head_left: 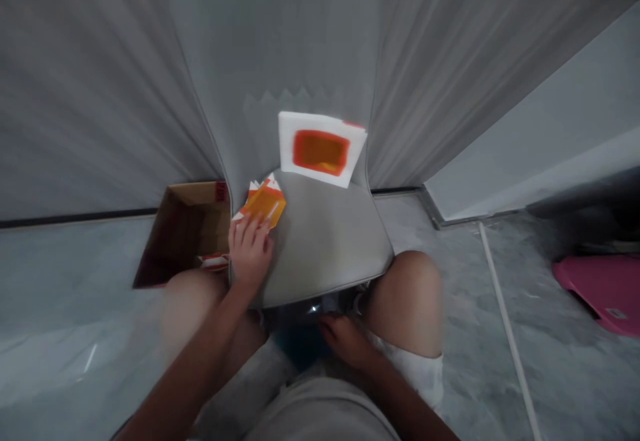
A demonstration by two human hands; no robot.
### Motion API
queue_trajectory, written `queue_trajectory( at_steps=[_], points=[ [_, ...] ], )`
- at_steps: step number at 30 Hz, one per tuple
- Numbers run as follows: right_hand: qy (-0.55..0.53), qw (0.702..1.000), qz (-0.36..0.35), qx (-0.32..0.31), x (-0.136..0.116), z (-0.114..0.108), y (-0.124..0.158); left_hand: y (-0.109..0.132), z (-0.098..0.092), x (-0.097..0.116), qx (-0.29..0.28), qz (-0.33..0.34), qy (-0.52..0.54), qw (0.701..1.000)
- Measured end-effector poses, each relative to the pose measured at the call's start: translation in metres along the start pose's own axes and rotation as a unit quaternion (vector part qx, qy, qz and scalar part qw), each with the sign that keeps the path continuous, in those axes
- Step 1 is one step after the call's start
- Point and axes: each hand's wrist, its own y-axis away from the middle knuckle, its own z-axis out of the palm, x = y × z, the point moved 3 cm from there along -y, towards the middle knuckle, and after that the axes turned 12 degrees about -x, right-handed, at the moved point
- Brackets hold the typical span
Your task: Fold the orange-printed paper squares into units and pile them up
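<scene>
My left hand (250,251) rests on the left edge of a grey chair seat (325,241), fingers closed on a small stack of orange-and-white paper packets (263,202). A white sheet stack with an orange rectangle (321,149) leans at the back of the seat against the chair back. My right hand (345,340) sits low between my knees under the seat's front edge; its fingers are dark and partly hidden.
An open cardboard box (185,231) stands on the floor left of the chair, with more orange-and-white paper inside. Grey curtains (100,94) hang behind. A pink object (603,288) lies on the floor at far right. A white wall (550,141) is at right.
</scene>
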Motion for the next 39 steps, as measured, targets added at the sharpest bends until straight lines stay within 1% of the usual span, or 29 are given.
queue_trajectory(
  at_steps=[2, 4, 6, 8, 10, 12, 13, 16, 18, 19, 21, 23, 25, 27, 29, 33, 36, 39],
  points=[
    [-0.041, 0.998, -0.009, 0.035, 0.0, -0.007, 0.006, 0.015, 0.002, 0.017, -0.016, 0.034, 0.036, 0.999],
    [-0.088, 0.992, -0.02, 0.084, -0.001, -0.02, 0.011, 0.033, 0.004, 0.035, -0.015, 0.036, 0.077, 0.996],
    [-0.111, 0.984, -0.033, 0.135, -0.005, -0.041, 0.014, 0.047, 0.008, 0.051, -0.044, 0.029, 0.113, 0.992],
    [-0.108, 0.975, -0.044, 0.19, -0.013, -0.072, 0.015, 0.055, 0.012, 0.063, -0.077, 0.018, 0.14, 0.987],
    [-0.079, 0.963, -0.055, 0.25, -0.026, -0.115, 0.011, 0.056, 0.013, 0.068, -0.092, 0.002, 0.155, 0.984],
    [0.0, 0.953, -0.088, 0.289, -0.045, -0.166, -0.002, 0.054, 0.014, 0.068, -0.091, -0.016, 0.167, 0.982],
    [0.052, 0.942, -0.107, 0.315, -0.055, -0.194, -0.011, 0.053, 0.014, 0.067, -0.089, -0.023, 0.173, 0.981],
    [0.213, 0.892, -0.143, 0.372, -0.081, -0.278, -0.053, 0.05, 0.017, 0.065, -0.093, -0.035, 0.183, 0.978],
    [0.299, 0.861, -0.14, 0.386, -0.093, -0.327, -0.088, 0.049, 0.017, 0.065, -0.098, -0.048, 0.182, 0.977],
    [0.334, 0.851, -0.128, 0.385, -0.097, -0.348, -0.106, 0.049, 0.017, 0.065, -0.098, -0.054, 0.179, 0.977],
    [0.381, 0.843, -0.079, 0.37, -0.099, -0.379, -0.137, 0.048, 0.016, 0.066, -0.103, -0.056, 0.171, 0.978],
    [0.409, 0.839, -0.025, 0.359, -0.098, -0.399, -0.159, 0.047, 0.015, 0.068, -0.111, -0.051, 0.162, 0.979],
    [0.419, 0.83, 0.004, 0.369, -0.094, -0.41, -0.172, 0.046, 0.015, 0.069, -0.124, -0.051, 0.15, 0.98],
    [0.413, 0.823, -0.002, 0.39, -0.09, -0.418, -0.178, 0.046, 0.016, 0.069, -0.133, -0.059, 0.138, 0.98],
    [0.399, 0.826, -0.022, 0.397, -0.084, -0.425, -0.18, 0.046, 0.016, 0.069, -0.138, -0.065, 0.129, 0.98],
    [0.383, 0.851, -0.032, 0.358, -0.08, -0.443, -0.181, 0.045, 0.016, 0.07, -0.139, -0.064, 0.11, 0.982],
    [0.407, 0.851, -0.006, 0.333, -0.093, -0.454, -0.178, 0.043, 0.015, 0.071, -0.138, -0.069, 0.077, 0.985],
    [0.432, 0.841, 0.047, 0.323, -0.118, -0.456, -0.17, 0.043, 0.014, 0.072, -0.13, -0.082, 0.038, 0.987]
  ],
)
